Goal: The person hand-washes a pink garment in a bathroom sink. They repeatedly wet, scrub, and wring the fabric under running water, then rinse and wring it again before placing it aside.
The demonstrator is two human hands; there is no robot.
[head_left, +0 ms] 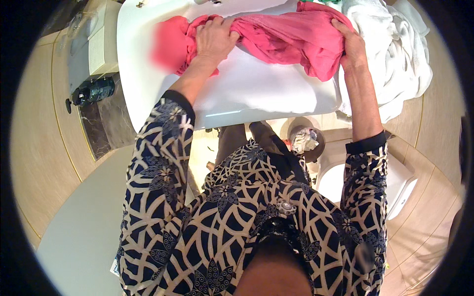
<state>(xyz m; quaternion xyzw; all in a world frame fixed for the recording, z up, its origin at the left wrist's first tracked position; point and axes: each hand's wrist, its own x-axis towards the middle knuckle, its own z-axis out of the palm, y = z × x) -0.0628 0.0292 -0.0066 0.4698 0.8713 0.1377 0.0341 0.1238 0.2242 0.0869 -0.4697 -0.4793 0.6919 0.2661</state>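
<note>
Far to the left, a dark bottle (101,90) with a black top lies or stands, I cannot tell which, on dark stone (112,118). Just past it is a pale box (102,42), close to the side of the white sink (261,93). Next comes the left sleeve (158,163), blue and cream with a dark cuff. The left hand (216,39) comes out of it and is clamped on the pink cloth (281,37), near its left end, with the fingers over the top. That end looks blurry. The cloth goes across the sink near the far side, all bunched up and full of folds; I cannot tell how much of it touches the sink. Lower down, under the front edge, a round bin (316,154) has crumpled stuff in it. Then the right hand (354,49) grips the right end of the cloth, well apart from the left hand, and some of its fingers are hidden. Last, a big white cloth (402,59) sits in a messy heap just beside that hand.
</note>
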